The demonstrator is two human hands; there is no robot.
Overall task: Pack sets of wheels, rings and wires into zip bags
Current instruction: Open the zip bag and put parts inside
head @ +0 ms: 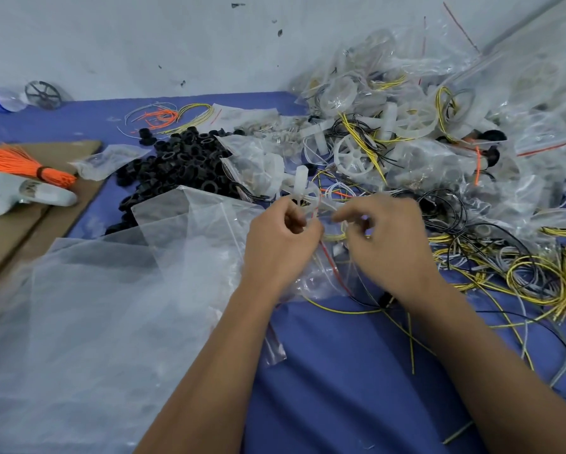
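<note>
Over the blue desk [324, 371], the left hand [280, 237] pinched the mouth of a small zip bag [321, 273], with a white wheel [303, 191] at its fingertips. The right hand [386, 234], close beside it, had its fingers curled at the same opening; what it gripped was blurred. The step seemed to be loading or sealing one set. Next, the strip likely needed pressing shut along its length.

Even, soft light; edges bend from the wide lens; motion blur, perhaps, smears the lower left.
</note>
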